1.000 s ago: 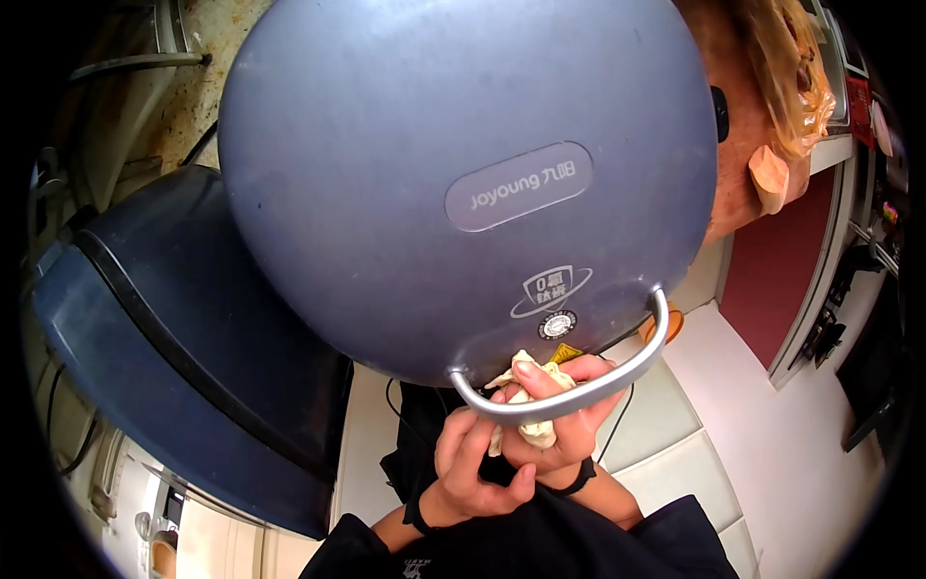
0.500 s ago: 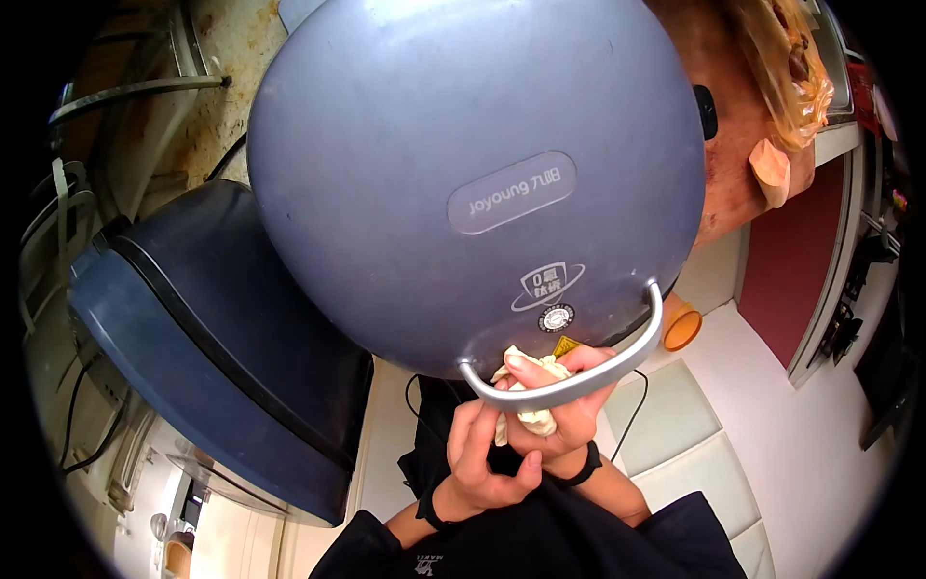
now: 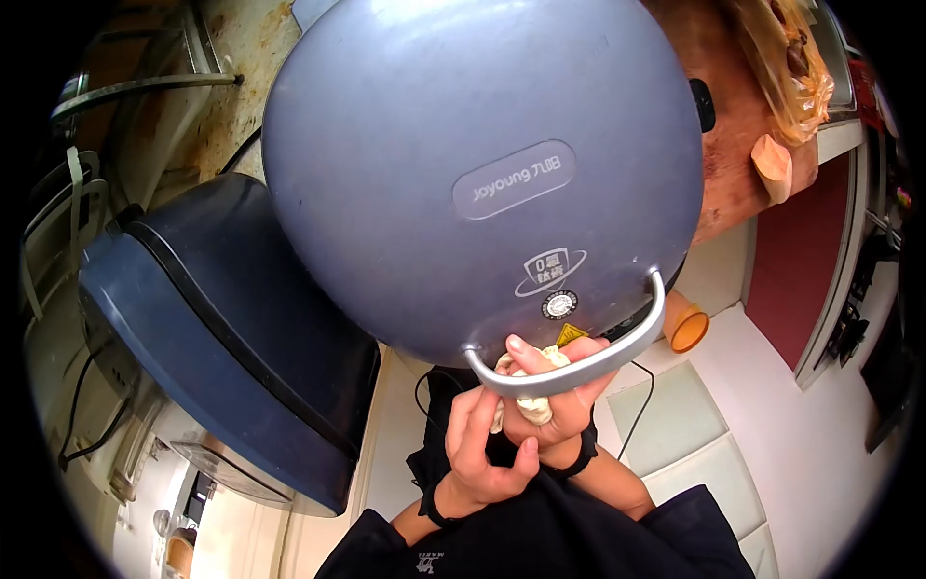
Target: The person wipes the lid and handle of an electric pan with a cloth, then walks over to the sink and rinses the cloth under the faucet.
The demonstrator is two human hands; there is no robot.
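Observation:
A pale, crumpled, soft piece is gripped in my right hand, partly behind the silver handle of a large blue-grey rounded appliance. My left hand is just left of it, fingers bent and thumb apart, the fingertips beside a pale strip that hangs from the piece. Whether those fingertips touch the strip is hard to tell. The handle crosses over my right fingers and hides part of them. Both wrists wear black bands.
A dark blue appliance stands at the left. On the brown board at the upper right are a clear plastic bag and a pinkish-orange piece. An orange cup lies near the handle's right end. A black cord hangs by my hands.
The view has shifted, so both appliances appear a little farther right. My hands keep nearly the same pose around the pale piece, with small finger movements.

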